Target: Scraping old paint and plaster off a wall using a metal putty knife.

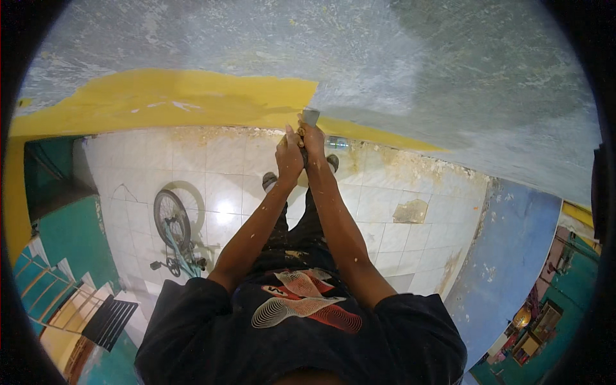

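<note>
Both of my hands are together in front of me, close to the wall. My right hand (314, 138) is wrapped round a scraper, whose flat grey blade (310, 116) sticks out past the fingers toward the wall. Just beside and below it, my left hand (289, 158) is closed on the same tool's dark handle. The blade lies at the border of the yellow paint (212, 96) and the bare, scratched grey wall (366, 58). Whether its edge touches the surface I cannot tell. Pale flecks dot my forearms.
A teal bicycle (173, 228) lies on the white tiled floor (263, 144) to my left. Behind it are a staircase railing and a dark slatted piece (109, 321). A broken tile patch (409, 211) and a blue wall (507, 244) are at right. Debris lines the wall's foot.
</note>
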Action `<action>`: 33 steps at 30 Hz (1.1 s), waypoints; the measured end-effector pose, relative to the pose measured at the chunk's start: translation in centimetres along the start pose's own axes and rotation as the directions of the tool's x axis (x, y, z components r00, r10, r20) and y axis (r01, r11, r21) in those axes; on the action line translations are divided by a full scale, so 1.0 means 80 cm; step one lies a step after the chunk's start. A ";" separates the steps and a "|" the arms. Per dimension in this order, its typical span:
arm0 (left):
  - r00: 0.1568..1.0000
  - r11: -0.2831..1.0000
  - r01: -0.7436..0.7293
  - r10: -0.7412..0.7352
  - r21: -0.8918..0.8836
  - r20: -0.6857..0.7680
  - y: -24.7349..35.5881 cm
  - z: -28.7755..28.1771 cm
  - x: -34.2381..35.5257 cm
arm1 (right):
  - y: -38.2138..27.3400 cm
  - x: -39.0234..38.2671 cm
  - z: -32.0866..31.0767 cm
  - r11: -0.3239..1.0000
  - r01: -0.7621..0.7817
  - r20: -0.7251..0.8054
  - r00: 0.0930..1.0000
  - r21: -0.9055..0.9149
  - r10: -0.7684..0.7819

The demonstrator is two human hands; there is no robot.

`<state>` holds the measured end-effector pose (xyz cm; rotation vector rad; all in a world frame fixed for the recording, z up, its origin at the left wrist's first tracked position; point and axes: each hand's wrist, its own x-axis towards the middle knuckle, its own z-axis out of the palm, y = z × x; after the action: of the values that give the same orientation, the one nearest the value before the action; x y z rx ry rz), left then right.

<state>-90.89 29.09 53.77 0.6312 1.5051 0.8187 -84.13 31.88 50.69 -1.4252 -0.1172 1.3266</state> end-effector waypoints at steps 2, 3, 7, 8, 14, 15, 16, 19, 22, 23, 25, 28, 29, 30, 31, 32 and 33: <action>0.998 0.998 -0.056 0.056 -0.017 -0.007 -0.007 -0.003 0.003 | 0.004 0.001 0.000 0.982 -0.095 0.061 0.994 0.163 0.086; 0.997 0.997 -0.076 0.076 -0.014 -0.009 -0.010 -0.005 0.005 | 0.006 0.002 0.001 0.980 -0.093 0.092 0.993 0.174 0.078; 0.997 0.990 -0.083 0.083 0.112 0.013 -0.016 -0.009 0.007 | 0.018 0.003 -0.001 0.984 -0.035 0.068 0.997 0.176 0.024; 0.996 0.989 -0.089 0.088 0.120 0.008 -0.017 -0.010 0.008 | 0.021 0.003 -0.002 0.990 -0.038 -0.005 0.999 0.136 0.039; 0.990 0.993 -0.120 0.120 -0.006 0.068 -0.014 -0.007 0.011 | 0.015 0.005 -0.003 0.995 -0.041 0.036 0.999 0.087 0.038; 0.993 0.994 -0.102 0.100 0.031 0.060 -0.012 -0.006 0.012 | 0.012 0.005 -0.003 0.995 -0.053 0.038 0.998 0.089 0.050; 0.999 0.997 -0.009 0.006 0.074 0.045 -0.013 -0.004 0.009 | 0.009 0.003 -0.005 0.998 -0.058 0.019 0.998 -0.021 0.058; 0.994 0.994 -0.105 0.104 0.034 0.022 -0.010 0.002 0.002 | 0.002 0.001 -0.007 0.997 0.031 0.059 0.998 -0.073 -0.027; 0.997 0.993 -0.078 0.079 0.091 0.000 -0.012 0.001 -0.006 | 0.006 0.001 -0.008 0.999 0.030 0.054 0.998 -0.040 -0.027; 0.998 0.988 -0.058 0.057 0.142 0.013 -0.012 0.000 -0.004 | 0.008 0.004 -0.007 0.995 -0.007 -0.023 1.000 -0.098 0.005; 0.999 0.981 -0.038 0.033 0.192 0.027 -0.017 -0.003 -0.003 | 0.016 0.005 -0.008 1.000 -0.004 0.039 0.999 -0.013 0.005; 0.986 0.989 -0.149 0.150 -0.023 0.076 -0.018 -0.006 0.012 | 0.015 0.015 -0.007 0.999 0.014 0.080 0.997 0.030 -0.016; 0.990 0.992 -0.123 0.121 0.019 0.077 -0.020 -0.007 0.016 | 0.021 0.009 -0.011 1.000 0.016 0.089 0.996 0.018 -0.018; 0.993 0.995 -0.076 0.069 0.068 0.100 -0.023 -0.007 0.017 | 0.026 0.004 -0.012 1.000 0.006 0.081 0.997 0.019 -0.007; 0.996 0.995 -0.048 0.042 0.083 0.078 -0.024 -0.005 0.016 | 0.024 0.006 -0.008 1.000 -0.016 0.039 0.999 0.015 0.015; 0.994 0.993 -0.094 0.090 0.070 0.062 -0.024 -0.003 0.014 | 0.021 0.007 -0.006 0.999 -0.043 -0.048 0.998 -0.003 0.043; 0.997 0.994 -0.073 0.071 0.082 0.035 -0.026 -0.004 0.010 | 0.023 0.002 -0.011 0.999 -0.036 -0.007 0.999 0.009 0.036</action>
<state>-91.16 28.44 51.59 0.7609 1.5001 0.8002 -84.47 30.82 49.00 -1.4299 -0.0814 1.3499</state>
